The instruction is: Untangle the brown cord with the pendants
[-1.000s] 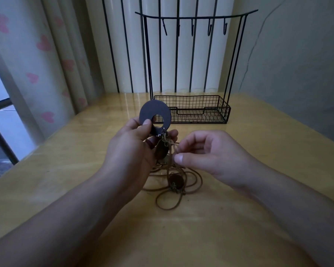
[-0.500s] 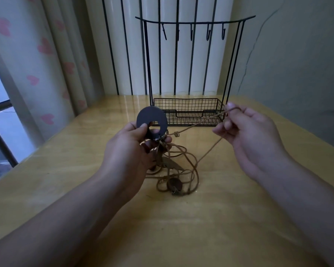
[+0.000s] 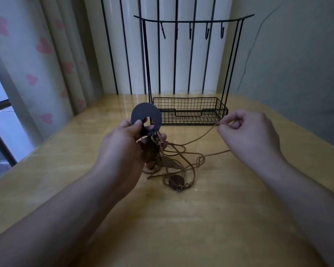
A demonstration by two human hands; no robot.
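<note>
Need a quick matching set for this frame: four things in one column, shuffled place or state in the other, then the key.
Things
1. dark ring pendant
2. small round pendant
3. wire rack
4. cord strand

Places or states
A. stands at the back of the table
B. held up by the left hand
C. pinched by the right hand
D. lies on the table among loops

Pairs: 1-B, 2-D, 3-A, 4-C

1. brown cord (image 3: 183, 164): thin, looped in a loose tangle at the table's middle, one strand stretched up to the right.
2. dark ring pendant (image 3: 146, 117): upright, raised left of the tangle.
3. round brown pendant (image 3: 175, 182): flat, nearest.
</note>
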